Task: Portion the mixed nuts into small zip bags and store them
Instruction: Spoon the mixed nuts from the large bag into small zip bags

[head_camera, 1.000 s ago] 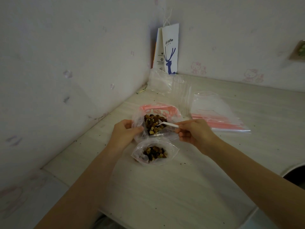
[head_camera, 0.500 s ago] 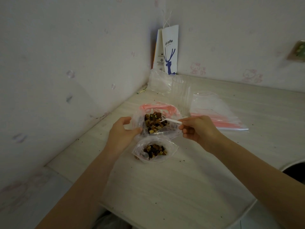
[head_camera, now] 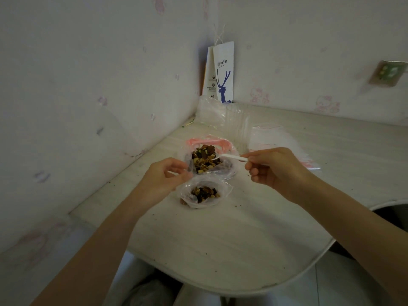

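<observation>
The rim of the big bag (head_camera: 230, 170) is pinched by the left hand (head_camera: 165, 175), likely to keep its mouth open, while a spoon (head_camera: 231, 157) is gripped by its handle in the right hand (head_camera: 274, 168), bowl dipped in the nuts (head_camera: 204, 162). A small bag (head_camera: 223, 188) is left open on the table (head_camera: 220, 239) just in front, part filled, seemingly set close for short transfers; spare bags (head_camera: 271, 138) are stacked further right.

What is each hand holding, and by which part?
The right hand pinches the white spoon by its handle end; the left hand pinches the larger nut bag by its near-left rim.
</observation>
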